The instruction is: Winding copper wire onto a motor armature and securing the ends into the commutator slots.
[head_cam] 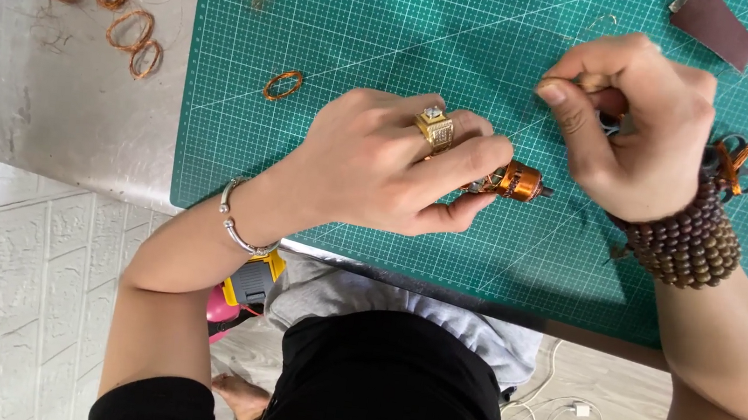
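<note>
My left hand [388,165], wearing a gold ring and a silver bracelet, grips a small motor rotor [514,181] wound with copper wire, holding it just above the green cutting mat [365,40]. My right hand [632,127], with a brown bead bracelet on the wrist, is closed just right of and above the rotor, thumb pressed to the fingers on something thin that I cannot make out. A small tool with dark handles [743,166] lies partly hidden behind that wrist.
A single copper wire ring [282,85] lies on the mat left of my left hand. Several copper coils [124,13] sit on the metal tabletop [57,108] at the left. Brown sandpaper pieces [714,28] lie at the mat's top right. Below the table are a yellow tool [255,281] and white cable [571,415].
</note>
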